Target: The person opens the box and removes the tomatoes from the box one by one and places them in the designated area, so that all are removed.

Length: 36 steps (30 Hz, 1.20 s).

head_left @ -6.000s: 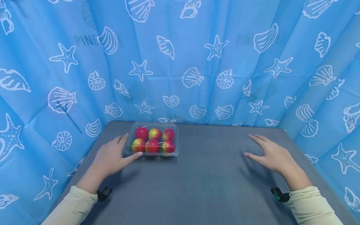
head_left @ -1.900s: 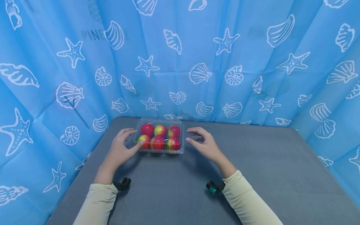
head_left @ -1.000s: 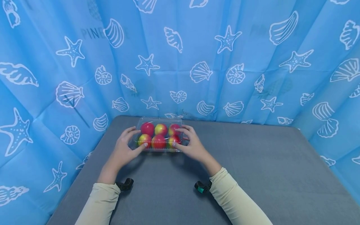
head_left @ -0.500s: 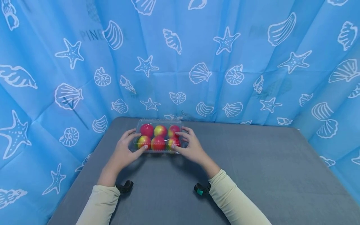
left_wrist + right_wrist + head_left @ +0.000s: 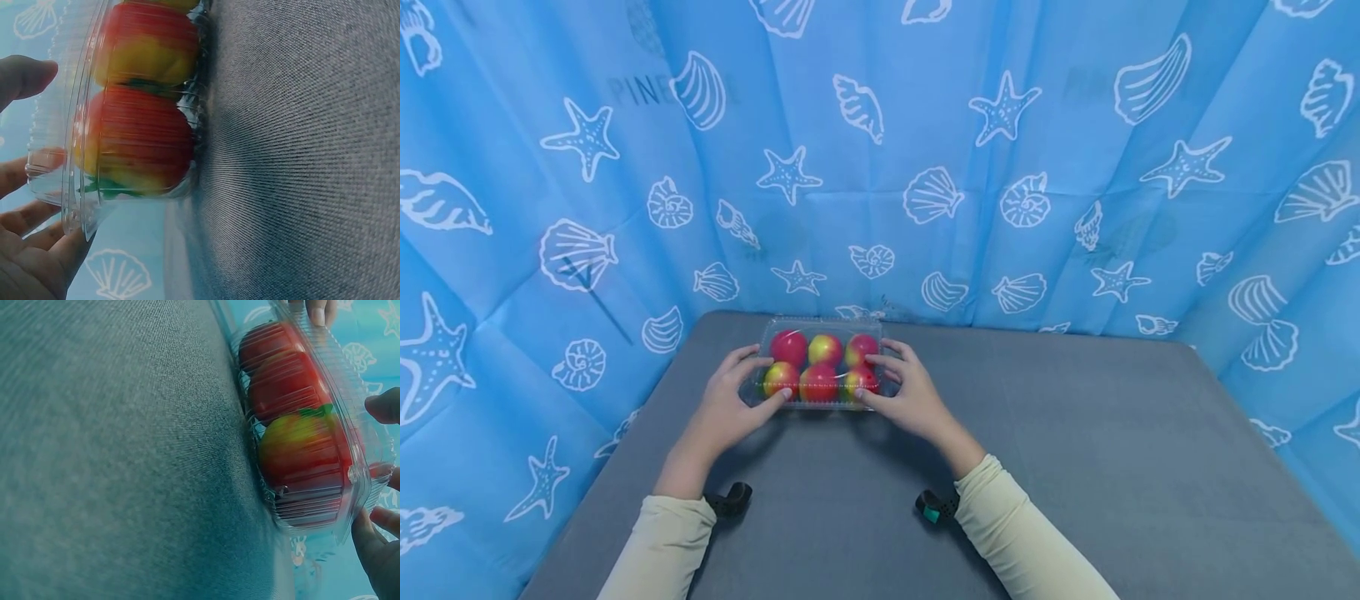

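Note:
A clear plastic clamshell box (image 5: 822, 328) with several red and yellow apples (image 5: 818, 382) inside sits near the table's far left. Its lid is down over the fruit. My left hand (image 5: 727, 408) holds the left end, thumb at the front edge; in the left wrist view its fingers (image 5: 47, 240) reach under the rim. At the opposite end my right hand (image 5: 913, 396) grips the box, thumb toward the front. The right wrist view has these fingertips (image 5: 365, 528) against the rim and the thumb (image 5: 384, 406) over the lid.
The grey cloth-covered table (image 5: 1037, 467) stretches right and toward me. Directly behind the box hangs a blue curtain (image 5: 880, 150) with white shells and starfish, which also closes in both sides. A black band (image 5: 730, 500) is on the left wrist.
The right hand has come from the right side of the table to the box's right end. The left hand has stayed beside the left end and now holds it. Little differs over the last half second.

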Available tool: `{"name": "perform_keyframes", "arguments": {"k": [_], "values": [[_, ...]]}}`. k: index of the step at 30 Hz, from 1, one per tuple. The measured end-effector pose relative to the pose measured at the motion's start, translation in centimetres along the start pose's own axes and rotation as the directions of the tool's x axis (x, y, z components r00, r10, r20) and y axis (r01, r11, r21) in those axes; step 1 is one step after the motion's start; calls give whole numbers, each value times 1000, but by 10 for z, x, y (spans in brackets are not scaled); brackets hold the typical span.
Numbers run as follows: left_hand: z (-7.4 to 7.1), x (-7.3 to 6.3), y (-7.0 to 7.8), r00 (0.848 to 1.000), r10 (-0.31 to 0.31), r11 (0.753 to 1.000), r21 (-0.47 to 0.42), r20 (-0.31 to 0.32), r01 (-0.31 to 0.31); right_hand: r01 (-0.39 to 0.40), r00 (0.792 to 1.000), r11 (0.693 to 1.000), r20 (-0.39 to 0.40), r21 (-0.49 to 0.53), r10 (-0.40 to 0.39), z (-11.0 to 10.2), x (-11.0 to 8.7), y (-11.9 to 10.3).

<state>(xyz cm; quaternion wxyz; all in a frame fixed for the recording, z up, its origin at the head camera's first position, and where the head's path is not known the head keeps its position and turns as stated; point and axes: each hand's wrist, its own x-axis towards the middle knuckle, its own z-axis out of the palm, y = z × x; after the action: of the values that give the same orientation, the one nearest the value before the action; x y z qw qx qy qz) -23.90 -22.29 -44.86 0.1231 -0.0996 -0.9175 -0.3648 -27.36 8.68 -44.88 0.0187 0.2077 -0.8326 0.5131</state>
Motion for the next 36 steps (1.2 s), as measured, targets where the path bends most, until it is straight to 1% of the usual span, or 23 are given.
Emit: {"name": "perform_keyframes", "arguments": {"k": [6,15,22,29,36], "values": [[-2,0,1,1000,6,1000,-6,-1,-6,-3,1000,1000,-7,5,3,-1,-1,-3],[-1,1,1,1000,11,1000,-6,-17,-11,2,1000,1000,-14,-11,-2,-1,1,-2],[-2,0,3,1000,13,1000,-13,-8,-13,-37,999,999,-6,10,37,-2,2,0],[-1,0,2,1000,3,1000,-4,1,-3,-10,1000,1000,4,6,10,-3,2,3],[1,-1,0,1000,24,1000,8,-3,-24,3,1000,1000,14,30,-3,-4,1,4]]}}
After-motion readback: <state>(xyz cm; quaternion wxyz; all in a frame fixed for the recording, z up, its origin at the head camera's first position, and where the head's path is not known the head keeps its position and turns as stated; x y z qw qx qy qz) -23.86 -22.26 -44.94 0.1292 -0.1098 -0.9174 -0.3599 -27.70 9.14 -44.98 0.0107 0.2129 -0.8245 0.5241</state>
